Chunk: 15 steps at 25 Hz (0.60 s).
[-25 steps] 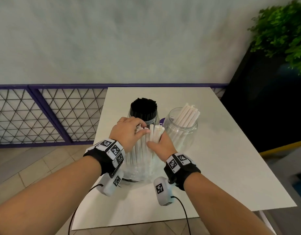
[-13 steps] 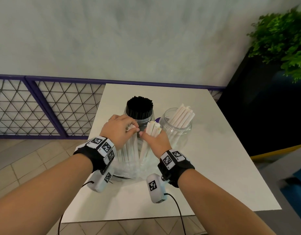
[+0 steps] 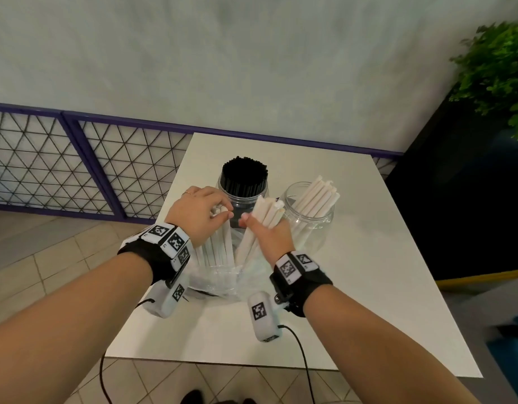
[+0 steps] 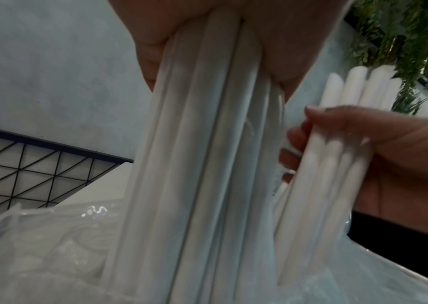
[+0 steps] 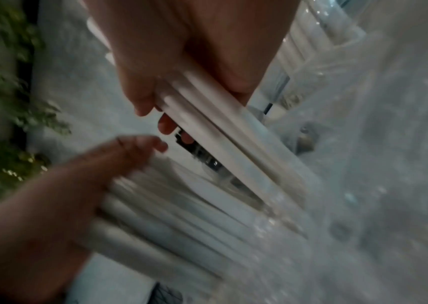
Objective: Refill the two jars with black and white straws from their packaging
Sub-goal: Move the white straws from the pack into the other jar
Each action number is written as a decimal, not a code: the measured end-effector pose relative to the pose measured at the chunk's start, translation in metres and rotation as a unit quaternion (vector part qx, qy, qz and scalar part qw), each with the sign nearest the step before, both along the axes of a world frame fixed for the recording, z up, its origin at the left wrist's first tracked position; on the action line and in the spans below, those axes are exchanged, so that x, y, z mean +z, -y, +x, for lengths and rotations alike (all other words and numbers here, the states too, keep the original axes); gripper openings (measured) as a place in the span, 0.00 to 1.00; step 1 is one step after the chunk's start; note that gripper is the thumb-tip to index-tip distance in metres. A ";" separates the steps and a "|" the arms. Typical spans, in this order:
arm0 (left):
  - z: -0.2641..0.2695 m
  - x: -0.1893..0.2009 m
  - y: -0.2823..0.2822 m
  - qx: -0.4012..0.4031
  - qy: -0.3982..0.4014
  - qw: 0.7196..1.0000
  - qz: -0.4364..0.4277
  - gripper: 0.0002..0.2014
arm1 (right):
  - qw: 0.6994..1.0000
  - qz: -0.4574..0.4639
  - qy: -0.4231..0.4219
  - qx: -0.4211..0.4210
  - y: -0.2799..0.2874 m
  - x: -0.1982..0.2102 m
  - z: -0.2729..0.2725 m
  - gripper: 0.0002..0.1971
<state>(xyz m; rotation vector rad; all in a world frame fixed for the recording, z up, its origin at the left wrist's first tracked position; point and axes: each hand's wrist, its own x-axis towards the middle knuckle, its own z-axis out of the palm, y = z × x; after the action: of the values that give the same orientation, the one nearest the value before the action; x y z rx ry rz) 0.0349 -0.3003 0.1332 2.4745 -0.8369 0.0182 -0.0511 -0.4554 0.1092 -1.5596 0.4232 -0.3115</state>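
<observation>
Two clear glass jars stand on the white table (image 3: 368,272). The left jar (image 3: 242,196) is packed with black straws; the right jar (image 3: 310,220) holds a partial bunch of white straws (image 3: 319,193) leaning right. In front of them stands a clear plastic bag (image 3: 219,281) of white straws. My left hand (image 3: 199,214) grips the larger bunch (image 4: 207,144) upright in the bag. My right hand (image 3: 266,231) grips a smaller bunch of white straws (image 3: 266,217), tilted right and apart from the rest, its lower ends still inside the bag.
A purple-framed wire mesh fence (image 3: 76,164) runs behind and left of the table. A grey wall rises behind. A dark planter with green foliage (image 3: 497,71) stands at the right. Tiled floor lies below the table's near edge.
My right hand has pulled a small bunch of white straws away from the main bunch and tilted it to the right. The left hand keeps its hold on the rest.
</observation>
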 end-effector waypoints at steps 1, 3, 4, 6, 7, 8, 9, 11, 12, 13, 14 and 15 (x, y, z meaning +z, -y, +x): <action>0.000 0.000 0.000 0.001 -0.001 1.000 0.003 0.07 | 1.000 0.006 0.009 -0.002 0.005 0.011 -0.003 0.07; -0.001 0.000 0.000 0.004 -0.008 1.000 0.011 0.06 | 0.999 0.006 0.040 0.001 0.018 0.037 -0.010 0.05; -0.001 0.001 0.000 0.005 -0.010 1.000 0.015 0.05 | 0.998 0.008 0.067 0.002 0.027 0.050 -0.013 0.08; -0.002 0.002 0.001 0.006 -0.012 1.000 0.018 0.05 | 0.991 0.011 0.136 -0.008 0.050 0.077 -0.016 0.09; -0.002 0.003 0.001 0.007 -0.014 1.000 0.018 0.05 | 0.986 0.000 0.168 -0.021 0.064 0.089 -0.017 0.07; -0.003 0.004 0.002 0.008 -0.017 1.000 0.020 0.05 | 0.981 -0.010 0.191 -0.037 0.078 0.100 -0.018 0.05; -0.003 0.005 0.002 0.011 -0.020 1.000 0.021 0.05 | 0.977 -0.019 0.203 -0.055 0.092 0.109 -0.017 0.04; -0.004 0.006 0.003 0.012 -0.025 0.999 0.021 0.05 | 0.974 -0.019 0.210 -0.084 0.116 0.116 -0.015 0.04; -0.004 0.006 0.004 0.011 -0.026 0.999 0.020 0.05 | 0.974 -0.025 0.204 -0.096 0.124 0.113 -0.012 0.04; -0.004 0.007 0.004 0.012 -0.027 0.999 0.021 0.05 | 0.975 -0.042 0.189 -0.106 0.129 0.109 -0.009 0.05; -0.005 0.007 0.005 0.013 -0.027 0.999 0.021 0.05 | 0.977 -0.063 0.168 -0.112 0.130 0.102 -0.005 0.06; -0.006 0.008 0.005 0.014 -0.025 0.999 0.022 0.05 | 0.979 -0.077 0.146 -0.118 0.130 0.094 0.000 0.07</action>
<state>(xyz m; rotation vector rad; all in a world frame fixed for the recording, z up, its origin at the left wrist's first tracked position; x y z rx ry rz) 0.0291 -0.3057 0.1408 2.5181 -0.7897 -0.0518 -0.0514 -0.5856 0.2032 -1.5838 0.3590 -0.7623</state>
